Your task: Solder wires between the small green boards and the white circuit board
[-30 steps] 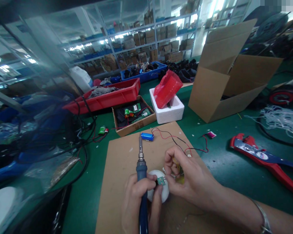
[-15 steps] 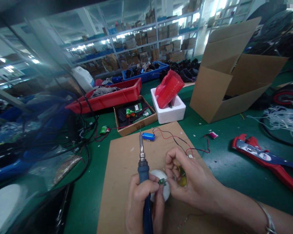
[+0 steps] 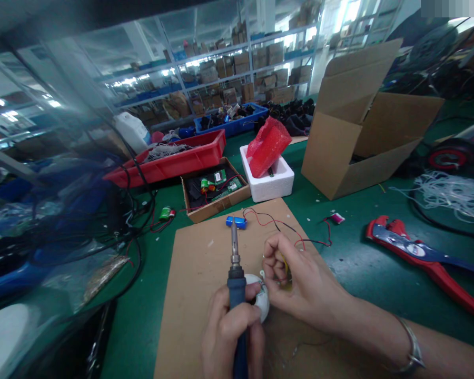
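My left hand (image 3: pixel 231 329) is closed around the dark blue grip of a soldering iron (image 3: pixel 237 289), its metal tip pointing away from me. Its thumb and fingers also meet at a white round part (image 3: pixel 263 304); a small circuit board there is mostly hidden by the fingertips. Close on the right, my right hand (image 3: pixel 300 279) is closed in a pinch, with a thin yellow wire (image 3: pixel 286 266) showing between its fingers. Something yellowish beneath that palm is mostly covered. Beyond the iron's tip lies a blue cylindrical battery (image 3: pixel 240 223) with red and black leads.
A cardboard sheet (image 3: pixel 193 273) lies under my hands on the green table. Behind it stand a shallow box of circuit boards (image 3: pixel 217 205), a white foam box (image 3: pixel 274 185), a red tray (image 3: pixel 181 162) and an open carton (image 3: pixel 332 152). Red-handled cutters (image 3: pixel 426 258) lie at right.
The soldering iron's tip now overlaps the blue battery in view. The small green board between my hands has turned or dropped mostly behind my left fingers. The whole view has shifted slightly.
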`<action>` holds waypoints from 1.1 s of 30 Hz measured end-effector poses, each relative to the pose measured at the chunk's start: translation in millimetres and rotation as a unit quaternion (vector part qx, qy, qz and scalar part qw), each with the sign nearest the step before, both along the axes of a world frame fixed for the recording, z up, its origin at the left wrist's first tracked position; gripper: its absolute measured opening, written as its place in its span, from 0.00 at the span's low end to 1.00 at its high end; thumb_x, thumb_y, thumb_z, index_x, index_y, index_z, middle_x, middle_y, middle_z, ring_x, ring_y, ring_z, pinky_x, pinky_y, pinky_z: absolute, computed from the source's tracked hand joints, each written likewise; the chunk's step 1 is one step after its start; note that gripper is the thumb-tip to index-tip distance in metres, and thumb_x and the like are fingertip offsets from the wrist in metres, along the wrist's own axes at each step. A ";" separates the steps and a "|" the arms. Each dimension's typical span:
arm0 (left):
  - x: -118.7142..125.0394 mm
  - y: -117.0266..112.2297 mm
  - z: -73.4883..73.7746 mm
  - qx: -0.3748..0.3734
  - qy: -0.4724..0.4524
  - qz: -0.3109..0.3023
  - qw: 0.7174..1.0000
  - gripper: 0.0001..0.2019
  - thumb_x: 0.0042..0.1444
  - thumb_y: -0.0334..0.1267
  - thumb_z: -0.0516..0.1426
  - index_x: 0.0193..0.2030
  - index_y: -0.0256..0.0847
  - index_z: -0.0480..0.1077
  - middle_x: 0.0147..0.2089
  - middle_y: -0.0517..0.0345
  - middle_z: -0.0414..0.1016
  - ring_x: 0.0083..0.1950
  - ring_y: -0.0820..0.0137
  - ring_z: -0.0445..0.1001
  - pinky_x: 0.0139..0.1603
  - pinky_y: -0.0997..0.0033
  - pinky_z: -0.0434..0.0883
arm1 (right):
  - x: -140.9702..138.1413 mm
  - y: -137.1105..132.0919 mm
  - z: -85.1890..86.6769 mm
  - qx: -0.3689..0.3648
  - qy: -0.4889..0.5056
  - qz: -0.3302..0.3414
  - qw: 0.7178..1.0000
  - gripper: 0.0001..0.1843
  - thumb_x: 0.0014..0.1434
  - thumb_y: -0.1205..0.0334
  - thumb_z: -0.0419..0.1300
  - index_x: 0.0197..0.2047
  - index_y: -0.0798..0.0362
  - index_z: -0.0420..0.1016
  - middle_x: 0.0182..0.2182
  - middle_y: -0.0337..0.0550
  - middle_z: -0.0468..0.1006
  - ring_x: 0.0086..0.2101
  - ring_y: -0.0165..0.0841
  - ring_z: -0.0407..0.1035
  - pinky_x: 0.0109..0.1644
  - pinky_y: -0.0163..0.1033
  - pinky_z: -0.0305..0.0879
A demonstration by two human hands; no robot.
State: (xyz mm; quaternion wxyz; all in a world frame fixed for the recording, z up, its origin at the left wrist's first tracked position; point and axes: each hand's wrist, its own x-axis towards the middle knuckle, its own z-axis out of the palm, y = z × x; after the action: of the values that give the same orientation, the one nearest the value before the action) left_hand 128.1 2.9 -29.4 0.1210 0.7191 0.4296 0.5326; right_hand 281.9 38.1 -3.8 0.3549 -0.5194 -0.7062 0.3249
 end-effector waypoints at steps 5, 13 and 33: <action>-0.2 0.9 1.3 0.026 0.029 0.010 0.999 0.11 0.55 0.21 0.52 0.37 0.42 0.66 0.42 0.56 0.76 0.44 0.69 0.75 0.42 0.69 0.70 | 12.1 7.6 12.2 -0.077 0.082 0.022 0.993 0.25 0.50 0.71 0.58 0.49 0.51 0.53 0.31 0.36 0.72 0.29 0.28 0.67 0.34 0.35 0.65; -12.7 2.5 -6.8 0.020 0.047 -0.040 0.998 0.14 0.53 0.19 0.55 0.42 0.40 0.65 0.48 0.51 0.72 0.48 0.65 0.74 0.48 0.62 0.70 | 35.0 21.6 22.3 -0.169 0.089 0.089 0.978 0.14 0.51 0.69 0.61 0.42 0.56 0.65 0.32 0.39 0.71 0.29 0.27 0.65 0.32 0.33 0.64; -19.9 6.1 -3.7 0.051 0.117 -0.052 0.990 0.16 0.51 0.20 0.56 0.45 0.41 0.64 0.49 0.52 0.73 0.49 0.65 0.73 0.48 0.61 0.70 | 50.7 16.0 34.2 -0.107 -0.132 0.138 0.976 0.10 0.54 0.70 0.59 0.35 0.53 0.82 0.29 0.40 0.81 0.27 0.29 0.71 0.29 0.32 0.60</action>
State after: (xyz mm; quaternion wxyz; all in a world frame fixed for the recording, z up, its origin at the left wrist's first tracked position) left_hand 108.1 9.0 -33.1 0.0606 0.8030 0.3755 0.4588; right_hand 332.6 54.0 30.3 0.1527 -0.4902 -0.7730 0.3728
